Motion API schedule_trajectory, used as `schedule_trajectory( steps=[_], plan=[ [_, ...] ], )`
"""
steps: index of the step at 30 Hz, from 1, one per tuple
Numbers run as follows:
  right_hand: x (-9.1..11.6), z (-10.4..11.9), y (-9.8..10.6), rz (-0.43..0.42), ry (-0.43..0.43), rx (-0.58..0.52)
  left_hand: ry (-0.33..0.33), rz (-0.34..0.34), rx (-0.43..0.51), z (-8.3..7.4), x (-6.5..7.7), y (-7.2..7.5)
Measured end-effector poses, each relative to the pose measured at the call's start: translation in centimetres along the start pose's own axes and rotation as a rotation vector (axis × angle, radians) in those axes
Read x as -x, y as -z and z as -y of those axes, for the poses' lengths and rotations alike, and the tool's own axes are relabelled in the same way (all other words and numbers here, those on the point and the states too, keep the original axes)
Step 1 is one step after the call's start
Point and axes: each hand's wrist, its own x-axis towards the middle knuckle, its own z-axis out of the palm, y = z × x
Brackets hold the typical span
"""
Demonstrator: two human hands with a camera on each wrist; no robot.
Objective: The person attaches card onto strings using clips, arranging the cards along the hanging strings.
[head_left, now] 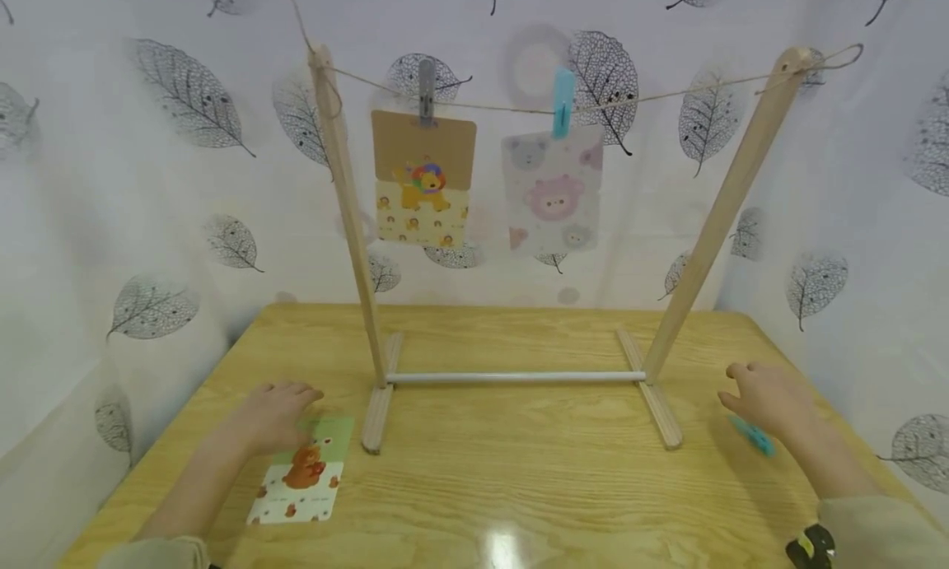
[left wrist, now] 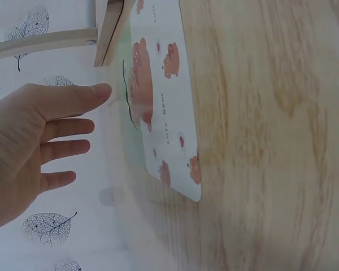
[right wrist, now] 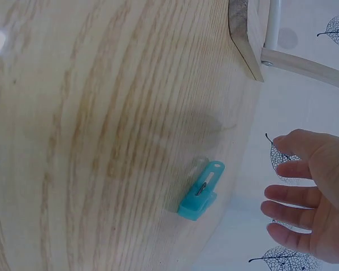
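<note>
My left hand (head_left: pixel 278 417), fingers relaxed and holding nothing, hovers over the far left corner of a green and white bear card (head_left: pixel 300 478). That card lies flat on the table; the left wrist view shows the hand apart from the card (left wrist: pixel 169 107). Over on the right, my right hand (head_left: pixel 771 396) is above a blue clothespin (head_left: pixel 754 436), its fingers loosely bent around nothing. In the right wrist view the clothespin (right wrist: pixel 200 192) rests on the wood, beside and below the fingertips.
Between the hands stands a wooden frame with a left post (head_left: pixel 344 207), a right post (head_left: pixel 722 215) and a white crossbar (head_left: pixel 515 377). On its string (head_left: pixel 667 95), a grey clothespin (head_left: pixel 426 91) holds a lion card (head_left: pixel 423 182) and a blue clothespin (head_left: pixel 563 104) holds a pink card (head_left: pixel 554 223).
</note>
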Motion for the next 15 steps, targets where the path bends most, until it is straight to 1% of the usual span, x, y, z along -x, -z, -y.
schedule_trajectory(
  steps=[3, 6, 9, 15],
  plan=[
    [0.4, -0.6, -0.6, 0.061, -0.029, -0.032, -0.004, 0.009, 0.006, -0.2, -0.1, -0.4],
    [0.8, -0.9, -0.9, 0.100, -0.064, -0.053, -0.011, 0.011, -0.010, -0.3, -0.3, -1.0],
    [0.9, -1.0, -1.2, 0.121, -0.082, -0.061, -0.013, 0.009, -0.026, -0.2, -0.4, -1.3],
    [1.1, -1.2, -1.5, 0.170, -0.104, -0.063, -0.017, 0.009, -0.012, -0.1, -0.5, -1.8]
  ],
)
